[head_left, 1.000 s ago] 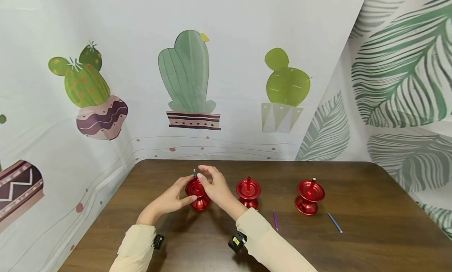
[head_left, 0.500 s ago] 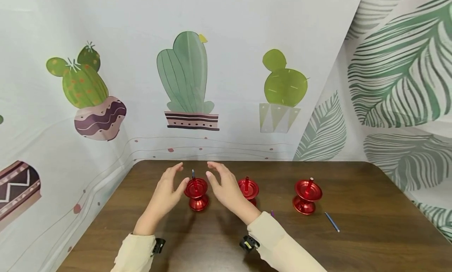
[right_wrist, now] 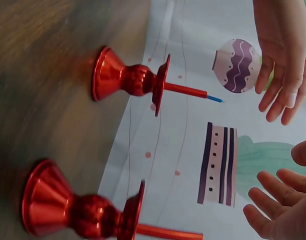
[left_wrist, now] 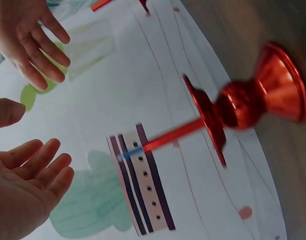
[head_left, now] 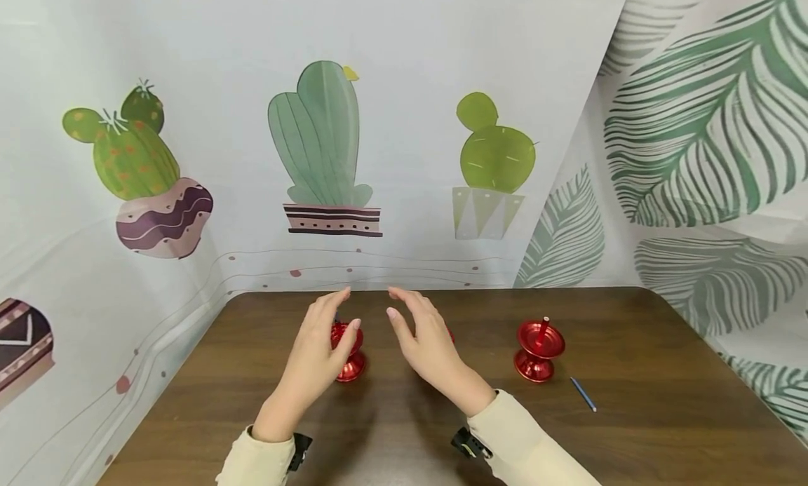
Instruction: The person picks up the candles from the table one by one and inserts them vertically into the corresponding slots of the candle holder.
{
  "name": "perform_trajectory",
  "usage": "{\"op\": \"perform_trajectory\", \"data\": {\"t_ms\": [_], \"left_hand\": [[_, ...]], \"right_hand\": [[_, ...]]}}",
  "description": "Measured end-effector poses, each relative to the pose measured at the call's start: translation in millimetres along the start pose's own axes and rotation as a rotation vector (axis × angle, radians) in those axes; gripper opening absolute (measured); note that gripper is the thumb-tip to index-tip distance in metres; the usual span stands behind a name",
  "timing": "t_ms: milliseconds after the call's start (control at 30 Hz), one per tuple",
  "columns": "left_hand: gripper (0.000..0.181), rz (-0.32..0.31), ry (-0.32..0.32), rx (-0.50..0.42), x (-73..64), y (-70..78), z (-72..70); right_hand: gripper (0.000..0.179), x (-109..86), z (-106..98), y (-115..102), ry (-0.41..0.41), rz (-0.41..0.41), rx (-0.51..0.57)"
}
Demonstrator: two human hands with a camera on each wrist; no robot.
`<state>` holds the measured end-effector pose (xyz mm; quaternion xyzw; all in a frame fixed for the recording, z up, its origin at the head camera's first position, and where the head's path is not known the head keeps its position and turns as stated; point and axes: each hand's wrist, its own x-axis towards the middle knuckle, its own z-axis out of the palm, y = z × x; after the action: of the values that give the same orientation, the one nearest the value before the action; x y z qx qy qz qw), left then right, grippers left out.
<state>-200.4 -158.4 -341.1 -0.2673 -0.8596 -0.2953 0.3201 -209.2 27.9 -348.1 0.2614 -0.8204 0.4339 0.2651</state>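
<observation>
Fingers (head_left: 330, 305) released and gently bent, the left hand (head_left: 309, 356) hovers beside the leftmost red holder (head_left: 352, 367), partly covering it in the head view. That holder stands upright on the far part of the surface (head_left: 391, 444); a slim blue stick (right_wrist: 215, 99) protrudes from the top of its red stem (right_wrist: 185, 90). The right hand (head_left: 435, 353), also grasping nothing, hides most of the middle red holder (right_wrist: 95, 216) from the head camera. Farther right stands the rightmost red holder (head_left: 539, 350), and a second blue stick (head_left: 583, 395) lies to its right, slightly nearer.
</observation>
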Motion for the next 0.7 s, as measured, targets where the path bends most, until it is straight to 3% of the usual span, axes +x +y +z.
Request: {"op": "perform_trajectory", "data": {"t_ms": [433,700], "left_hand": [[0.049,0.006,-0.054,-0.046,4.8,15.3,32.3],[0.049,-0.014,-0.135,-0.088,5.7,17.4,52.6]], "right_hand": [[0.035,-12.5,-31,15,0.066,0.02,-0.027],[0.038,-22.2,-45,28,0.034,0.059,-0.051]]}}
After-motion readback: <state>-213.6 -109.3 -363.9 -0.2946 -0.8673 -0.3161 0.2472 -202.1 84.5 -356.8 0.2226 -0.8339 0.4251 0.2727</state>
